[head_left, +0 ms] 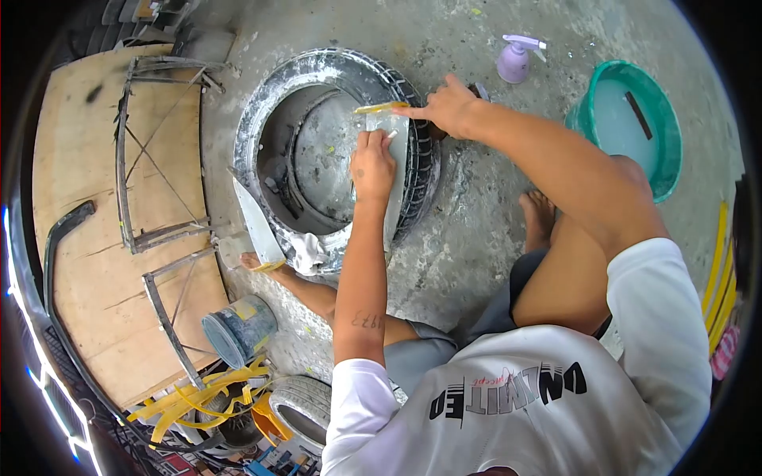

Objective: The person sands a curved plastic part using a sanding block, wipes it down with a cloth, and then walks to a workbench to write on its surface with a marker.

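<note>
Basin [583, 116] holds liquid [616, 136] and a dark strip [638, 116]; left hand [373, 169] pinches white piece [391, 135].

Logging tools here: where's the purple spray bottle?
At upper right in the head view, the purple spray bottle is on the floor beyond the right hand, left of the green tub.

Two metal frames [124, 182] overlap a plywood sheet [103, 305] (a dark smudge [94, 94] marks its upper end). Near them sits a spattered plastic bucket [248, 321]; lower, yellow strips [208, 390] tangle near a tire [305, 390].
</note>
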Action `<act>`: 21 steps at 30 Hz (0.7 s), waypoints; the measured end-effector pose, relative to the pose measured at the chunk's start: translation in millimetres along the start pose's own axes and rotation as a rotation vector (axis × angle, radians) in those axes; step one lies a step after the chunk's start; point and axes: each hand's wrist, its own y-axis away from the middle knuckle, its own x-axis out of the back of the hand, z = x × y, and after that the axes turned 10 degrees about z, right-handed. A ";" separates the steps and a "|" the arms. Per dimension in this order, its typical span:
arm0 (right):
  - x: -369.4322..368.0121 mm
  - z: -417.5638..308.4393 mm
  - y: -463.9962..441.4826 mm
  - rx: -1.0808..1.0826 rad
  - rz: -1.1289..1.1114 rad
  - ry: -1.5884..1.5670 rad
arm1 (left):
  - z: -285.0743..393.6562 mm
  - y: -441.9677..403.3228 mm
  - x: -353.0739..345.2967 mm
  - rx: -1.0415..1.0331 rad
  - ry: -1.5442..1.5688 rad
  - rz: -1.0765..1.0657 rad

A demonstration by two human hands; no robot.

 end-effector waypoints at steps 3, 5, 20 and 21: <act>0.4 -0.4 6.0 0.063 0.057 0.078 | -2.1 14.2 11.8 0.027 0.020 -0.057; 3.1 -8.9 19.3 0.129 0.047 0.125 | -7.6 24.0 18.6 0.017 0.059 -0.072; -16.7 -57.5 40.6 0.235 -0.154 0.056 | 15.6 -23.8 -1.4 0.011 -0.089 -0.076; -17.4 -57.6 37.9 0.233 -0.184 0.055 | 18.0 -28.2 -12.5 0.012 -0.112 -0.027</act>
